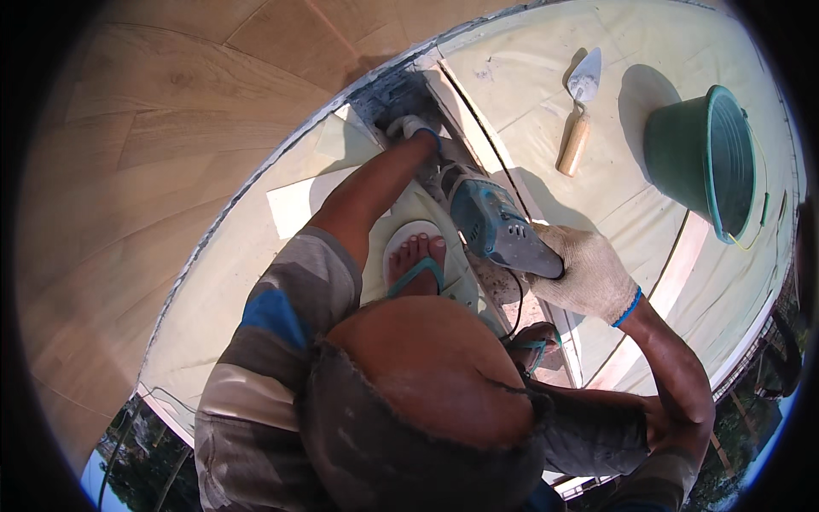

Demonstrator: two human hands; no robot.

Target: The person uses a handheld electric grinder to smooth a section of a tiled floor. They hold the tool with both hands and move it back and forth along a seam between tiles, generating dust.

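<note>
My right hand (pixel 589 271), in a knitted cream glove with a blue cuff, is wrapped round the rear handle of a teal and black corded power drill (pixel 486 218). The drill's front end points away from me into a shadowed gap, and its tip is hidden. My left hand (pixel 411 127), in a pale glove, is closed down at the far end of the gap, beside the wall. My left forearm and the shadow hide what its fingers hold. The drill lies along a narrow strip of rough grey concrete (pixel 392 98) between boards.
A wooden board (pixel 469 119) edges the gap. A wooden-handled trowel (pixel 580 119) and a green bucket (pixel 682 149) lie on cream sheeting (pixel 614 196) to the right. A curved brown tiled surface (pixel 153 154) rises at left. My sandalled foot (pixel 415 256) stands beside the drill; its cord (pixel 519 307) hangs near my other foot.
</note>
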